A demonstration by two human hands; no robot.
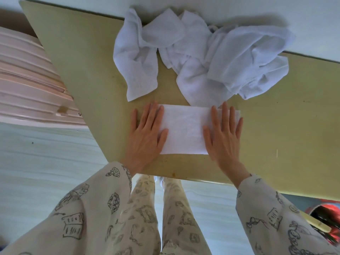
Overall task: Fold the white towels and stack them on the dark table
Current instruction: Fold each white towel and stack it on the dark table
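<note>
**Both palms flat on a folded towel, loose pile behind**

Your left hand [146, 133] lies flat on the left end of the folded towel [184, 130], fingers straight and slightly spread, thumb angled in over the cloth. It grips nothing; it only presses down. The outer fingers reach past the towel's left edge onto the table [88, 76].

Your right hand [223, 133] mirrors it on the right end: palm down, fingers straight and fanned, thumb pointing inward. Nothing pinched here either. The fingertips come up to the towel's far right corner.

The folded towel is a neat white rectangle, lying flat on the tabletop close to the near edge, between your two hands and partly under them.

Behind it, toward the far edge, sits the pile of unfolded towels [220, 57], white and crumpled. One loose towel [136, 57] trails down on the left, its corner ending just beside your left fingertips. The larger bundle on the right nearly reaches the folded towel's far edge; touching or not, you cannot tell.

The tabletop reads olive-tan in this light. Your sleeves [92, 208] are pale with sketched prints. A pink ribbed object [27, 80] stands left of the table.
</note>
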